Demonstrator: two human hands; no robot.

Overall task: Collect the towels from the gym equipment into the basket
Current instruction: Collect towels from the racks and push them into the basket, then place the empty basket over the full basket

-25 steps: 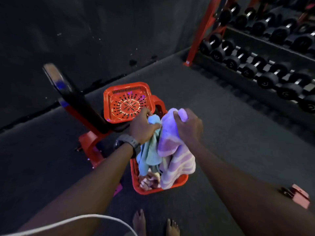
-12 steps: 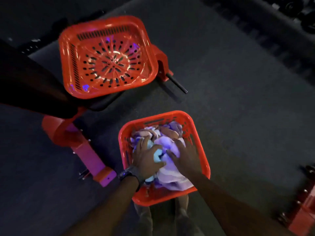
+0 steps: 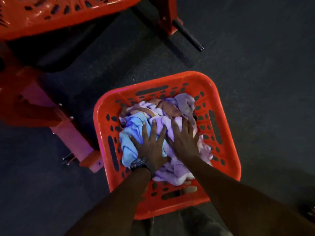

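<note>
The dark speckled floor carries the orange basket near us and a red equipment frame left.

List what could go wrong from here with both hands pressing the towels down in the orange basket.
1. The left hand and right hand lie flat on the light blue towel and purple towel, gripping nothing; the pile may spring back up.
2. Pressing hard might tip or slide the orange perforated plastic basket on the dark floor.

A red perforated plastic basket sits on the floor, holding crumpled towels: light blue, lilac, peach.
</note>
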